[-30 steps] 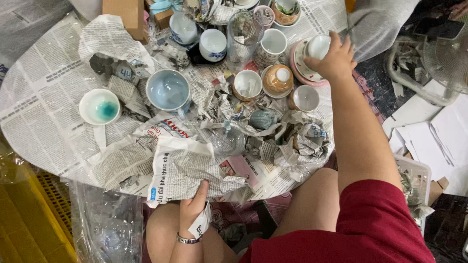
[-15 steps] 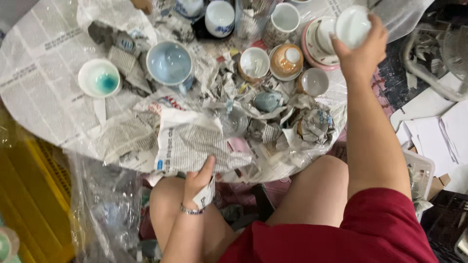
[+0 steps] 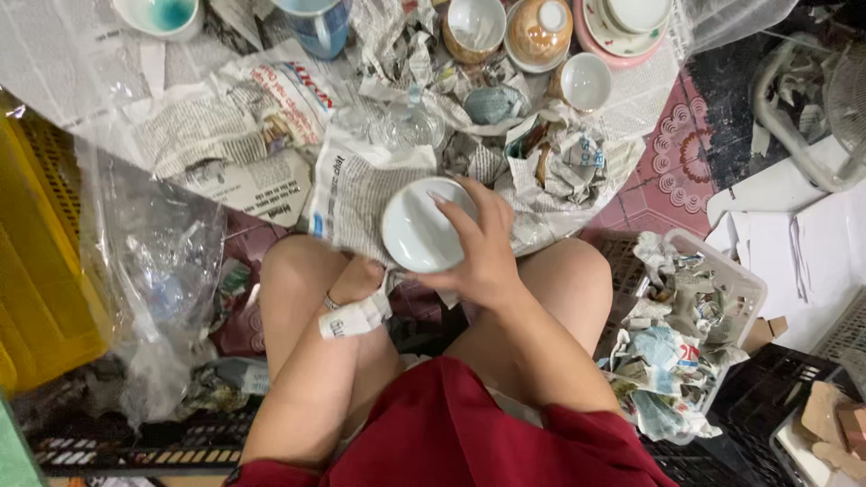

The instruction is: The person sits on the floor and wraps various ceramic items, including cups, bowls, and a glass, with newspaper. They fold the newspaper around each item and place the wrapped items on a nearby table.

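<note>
My right hand [image 3: 483, 248] grips a small white bowl [image 3: 419, 227] and holds it above my lap, in front of a sheet of newspaper [image 3: 356, 194] that hangs off the table edge. My left hand [image 3: 356, 287] sits below that sheet, mostly hidden by it, with a strip of paper across the wrist; it seems to pinch the sheet's lower edge. On the round table covered in newspaper [image 3: 81, 72] stand several cups and bowls, among them a white cup [image 3: 585, 81] and a blue mug [image 3: 316, 22].
A yellow crate [image 3: 36, 261] and a clear plastic bag [image 3: 158, 271] are at my left. A white basket [image 3: 741, 287] of crumpled newspaper stands at my right, beside black crates [image 3: 767, 397]. White sheets [image 3: 803, 252] lie on the floor further right.
My right hand has lifted the white bowl off the far side of the table and brought it down to my lap. The view has tilted downwards.
</note>
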